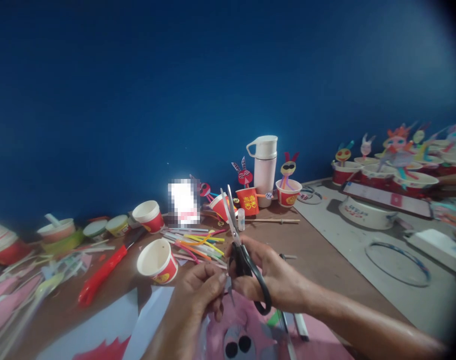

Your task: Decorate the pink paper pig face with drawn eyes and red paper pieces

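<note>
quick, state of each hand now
Left hand: fingers closed; whether it holds anything cannot be told.
Right hand: closed around black-handled scissors.

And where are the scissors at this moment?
In the head view, just right of centre: the right hand holds the scissors, blades up, beside the left hand.

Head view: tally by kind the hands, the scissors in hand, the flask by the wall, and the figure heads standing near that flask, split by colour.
Hands: 2 (left hand, right hand)
Scissors in hand: 1
Flask: 1
Red figure heads: 2
Yellow figure head: 1
Total: 7
</note>
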Available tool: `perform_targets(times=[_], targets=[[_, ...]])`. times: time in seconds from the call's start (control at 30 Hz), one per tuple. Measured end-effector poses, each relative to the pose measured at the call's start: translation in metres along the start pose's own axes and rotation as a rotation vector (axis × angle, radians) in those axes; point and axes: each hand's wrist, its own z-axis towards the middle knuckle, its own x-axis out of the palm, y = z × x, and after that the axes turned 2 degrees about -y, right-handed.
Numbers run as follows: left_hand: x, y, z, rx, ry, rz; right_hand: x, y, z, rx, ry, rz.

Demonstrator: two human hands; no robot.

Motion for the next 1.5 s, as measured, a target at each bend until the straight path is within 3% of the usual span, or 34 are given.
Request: perform_targets(times=[0.13,0.33,0.57,0.77,1.0,1.23,1.33,1.5], targets=[[0.003,0.004,0.000,0.016,-0.072,-0.066,0.003,0.001,0.001,-0.021,-0.027,0.050],[0.005,0.006,-0.003,0.048,-0.073,-0.108,0.007,0.000,0.003,-0.023,-0.032,0.157],[0.004,0.004,-0.002,0.012,-0.056,-0.114,0.004,0.003,0.003,0.029,-0.065,0.105],[0.002,-0.002,-0.004,-0.085,0.042,-0.083,-0.004,0.005,0.007,0.053,0.020,0.078],[-0.005,-0.008,0.000,-0.071,0.151,0.133,-0.009,0.012,0.004,0.100,0.084,-0.109],[-0.009,-0.008,-0.001,-0.025,0.261,0.290,-0.009,0.013,0.001,0.055,0.076,-0.260],[-0.008,-0.006,0.000,0.001,0.194,0.217,-0.010,0.013,0.002,-0.027,0.017,-0.231],[-0.007,-0.008,0.003,0.107,-0.050,-0.101,-0.008,0.005,-0.003,-0.109,-0.056,-0.146]])
